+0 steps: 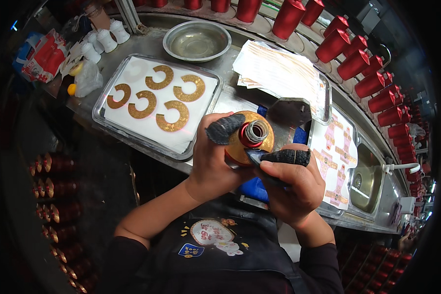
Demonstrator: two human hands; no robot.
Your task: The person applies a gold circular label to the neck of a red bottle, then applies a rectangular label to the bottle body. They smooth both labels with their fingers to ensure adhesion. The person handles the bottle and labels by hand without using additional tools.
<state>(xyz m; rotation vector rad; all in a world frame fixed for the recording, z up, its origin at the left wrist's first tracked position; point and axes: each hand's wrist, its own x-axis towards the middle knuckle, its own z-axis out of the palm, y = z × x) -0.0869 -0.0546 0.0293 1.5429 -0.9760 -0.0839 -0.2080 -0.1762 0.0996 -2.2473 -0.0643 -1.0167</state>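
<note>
In front of my chest I hold a red bottle (pixel 250 138) with an uncapped threaded neck pointing up at me. A gold C-shaped label (pixel 236 151) lies around its shoulder. My left hand (pixel 211 159) wraps the bottle from the left, its thumb in a black finger cover against the shoulder. My right hand (pixel 299 183) is closed on the right side, pinching a small dark flat piece (pixel 255 156), like a scraper, whose tip touches the label near the neck. A black cover also sits on a right-hand finger. The bottle's lower body is hidden by my hands.
A steel tray (pixel 127 128) at left carries several gold C-shaped labels on white backing. Behind are a steel bowl (pixel 197 41) and a paper stack (pixel 274 66). Pink-gold label sheets (pixel 335 161) lie right, beside a sink (pixel 365 179). Red bottles (pixel 354 64) line the curved conveyor.
</note>
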